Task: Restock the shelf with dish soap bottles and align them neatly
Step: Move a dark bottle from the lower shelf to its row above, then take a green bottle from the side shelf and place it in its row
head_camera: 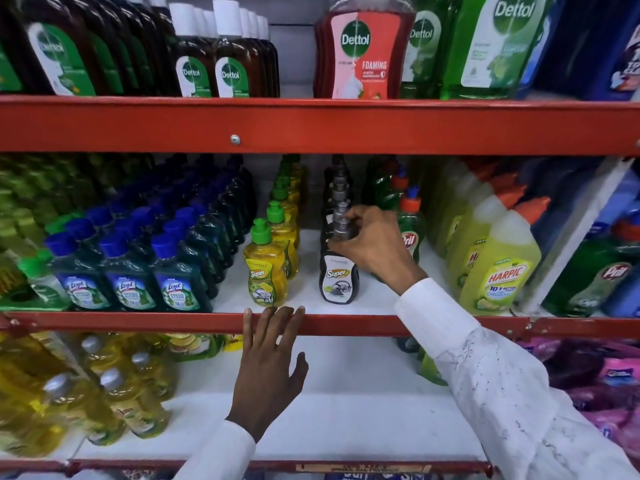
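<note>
A black "Super" dish soap bottle (338, 278) with a grey cap stands at the front of a row of like bottles on the middle shelf (346, 323). My right hand (372, 245) grips its neck and cap from the right. To its left runs a row of yellow "Super" dish soap bottles (266, 271) with green caps. My left hand (268, 358) lies flat with fingers spread, its fingertips resting on the red front rail of the middle shelf, below the yellow bottle. It holds nothing.
Dark green Lizol bottles (128, 271) with blue caps fill the shelf's left side. Green Pril bottles (410, 230) and yellow Harpic bottles (498, 265) stand to the right. Dettol bottles (356, 50) line the upper shelf. Yellow bottles (114, 400) sit on the lower shelf.
</note>
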Demonstrator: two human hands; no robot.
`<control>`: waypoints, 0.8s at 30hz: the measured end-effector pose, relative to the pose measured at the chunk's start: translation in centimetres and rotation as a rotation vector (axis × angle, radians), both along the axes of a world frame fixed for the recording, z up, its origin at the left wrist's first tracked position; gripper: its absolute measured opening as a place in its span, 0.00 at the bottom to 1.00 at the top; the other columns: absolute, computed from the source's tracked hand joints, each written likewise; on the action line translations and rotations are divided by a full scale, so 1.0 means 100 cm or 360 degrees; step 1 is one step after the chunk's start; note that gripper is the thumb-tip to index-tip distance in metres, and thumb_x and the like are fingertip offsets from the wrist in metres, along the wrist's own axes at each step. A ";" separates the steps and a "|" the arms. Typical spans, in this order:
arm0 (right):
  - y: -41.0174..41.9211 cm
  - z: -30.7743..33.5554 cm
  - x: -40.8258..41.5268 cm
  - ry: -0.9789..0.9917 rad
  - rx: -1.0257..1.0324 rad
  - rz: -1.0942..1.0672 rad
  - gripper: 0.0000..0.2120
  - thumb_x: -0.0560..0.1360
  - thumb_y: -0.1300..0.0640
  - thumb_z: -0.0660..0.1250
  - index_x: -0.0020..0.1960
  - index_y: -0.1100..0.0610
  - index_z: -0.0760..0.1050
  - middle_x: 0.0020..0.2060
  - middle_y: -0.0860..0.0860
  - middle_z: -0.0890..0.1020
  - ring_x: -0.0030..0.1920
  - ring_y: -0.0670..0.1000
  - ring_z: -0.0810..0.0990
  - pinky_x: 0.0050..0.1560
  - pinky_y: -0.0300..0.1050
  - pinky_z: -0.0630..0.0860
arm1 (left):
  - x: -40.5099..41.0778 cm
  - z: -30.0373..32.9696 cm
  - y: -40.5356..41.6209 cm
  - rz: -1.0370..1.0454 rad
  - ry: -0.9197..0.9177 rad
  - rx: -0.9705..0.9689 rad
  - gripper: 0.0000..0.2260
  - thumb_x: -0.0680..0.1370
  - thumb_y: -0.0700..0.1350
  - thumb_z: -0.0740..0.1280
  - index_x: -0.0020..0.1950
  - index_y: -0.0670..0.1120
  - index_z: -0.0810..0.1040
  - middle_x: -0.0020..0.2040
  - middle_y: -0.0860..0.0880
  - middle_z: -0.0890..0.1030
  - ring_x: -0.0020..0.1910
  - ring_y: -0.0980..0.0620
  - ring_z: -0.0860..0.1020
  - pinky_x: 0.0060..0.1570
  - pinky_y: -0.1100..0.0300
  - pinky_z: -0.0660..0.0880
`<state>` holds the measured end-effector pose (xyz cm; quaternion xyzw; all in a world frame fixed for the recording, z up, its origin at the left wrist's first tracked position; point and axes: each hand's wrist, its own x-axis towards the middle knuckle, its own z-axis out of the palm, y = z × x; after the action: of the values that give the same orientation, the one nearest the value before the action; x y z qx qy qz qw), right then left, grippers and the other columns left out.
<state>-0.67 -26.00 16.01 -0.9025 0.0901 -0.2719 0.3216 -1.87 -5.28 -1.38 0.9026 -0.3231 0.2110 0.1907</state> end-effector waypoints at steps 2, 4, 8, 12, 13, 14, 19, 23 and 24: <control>-0.001 -0.001 -0.002 -0.0020 0.0001 0.0032 0.19 0.65 0.55 0.78 0.55 0.56 0.81 0.45 0.53 0.87 0.44 0.52 0.85 0.47 0.36 0.78 | -0.001 0.001 -0.003 0.0040 -0.0028 0.0029 0.31 0.74 0.51 0.67 0.76 0.48 0.66 0.70 0.46 0.74 0.74 0.40 0.67 0.76 0.32 0.57; -0.002 -0.003 -0.010 -0.0036 0.0002 0.0065 0.20 0.67 0.56 0.77 0.58 0.55 0.80 0.46 0.51 0.86 0.40 0.47 0.83 0.40 0.26 0.73 | -0.004 0.003 -0.010 0.0087 -0.0036 0.0027 0.31 0.73 0.51 0.68 0.75 0.48 0.67 0.71 0.45 0.74 0.74 0.39 0.67 0.76 0.30 0.56; -0.008 -0.021 -0.046 -0.0130 -0.0148 -0.0060 0.28 0.70 0.52 0.74 0.68 0.51 0.72 0.57 0.51 0.80 0.50 0.48 0.79 0.52 0.41 0.77 | -0.014 0.006 -0.035 -0.0001 -0.0080 0.0049 0.31 0.73 0.52 0.66 0.75 0.47 0.67 0.72 0.44 0.72 0.75 0.38 0.66 0.73 0.28 0.58; -0.036 -0.048 -0.093 -0.0296 -0.0507 -0.0407 0.30 0.72 0.48 0.69 0.73 0.51 0.67 0.73 0.55 0.68 0.71 0.56 0.67 0.70 0.51 0.68 | -0.025 0.011 -0.076 -0.0194 -0.0114 0.0056 0.30 0.74 0.51 0.65 0.76 0.47 0.66 0.72 0.43 0.73 0.75 0.39 0.66 0.74 0.29 0.59; -0.048 -0.055 -0.103 -0.0287 -0.0542 -0.0489 0.31 0.72 0.48 0.68 0.74 0.51 0.66 0.76 0.56 0.64 0.74 0.58 0.64 0.72 0.52 0.65 | -0.028 0.013 -0.087 -0.0235 -0.0109 0.0062 0.30 0.74 0.51 0.64 0.76 0.47 0.65 0.72 0.43 0.72 0.75 0.39 0.66 0.74 0.30 0.58; -0.060 -0.061 -0.113 -0.0278 -0.0566 -0.0573 0.32 0.73 0.48 0.67 0.75 0.50 0.65 0.77 0.57 0.62 0.76 0.59 0.62 0.74 0.54 0.63 | -0.030 0.014 -0.097 -0.0273 -0.0101 0.0067 0.30 0.75 0.51 0.64 0.76 0.48 0.65 0.73 0.44 0.72 0.75 0.40 0.65 0.75 0.31 0.58; -0.127 -0.084 -0.152 -0.0443 -0.0523 -0.0975 0.29 0.75 0.53 0.66 0.75 0.54 0.65 0.77 0.60 0.61 0.77 0.62 0.60 0.78 0.53 0.56 | -0.035 0.011 -0.131 -0.0339 -0.0106 0.0148 0.30 0.74 0.53 0.61 0.76 0.47 0.66 0.74 0.44 0.72 0.74 0.38 0.67 0.74 0.30 0.58; -0.178 -0.096 -0.160 -0.0626 -0.0148 -0.1197 0.29 0.76 0.57 0.66 0.75 0.58 0.62 0.76 0.61 0.62 0.77 0.60 0.59 0.77 0.53 0.57 | -0.036 0.006 -0.138 -0.0278 -0.0182 0.0229 0.30 0.74 0.54 0.61 0.75 0.46 0.68 0.72 0.43 0.74 0.73 0.38 0.68 0.74 0.29 0.54; -0.190 -0.099 -0.159 -0.0630 -0.0069 -0.1248 0.30 0.76 0.57 0.66 0.75 0.59 0.61 0.75 0.61 0.63 0.76 0.60 0.60 0.76 0.54 0.59 | -0.036 0.005 -0.138 -0.0276 -0.0194 0.0232 0.30 0.74 0.53 0.61 0.76 0.46 0.67 0.72 0.43 0.74 0.73 0.38 0.69 0.74 0.29 0.54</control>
<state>-16.62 -45.04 6.16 -0.7372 0.3568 -0.5427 0.1862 -5.45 -19.05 -0.88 0.8682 -0.4255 0.2242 0.1220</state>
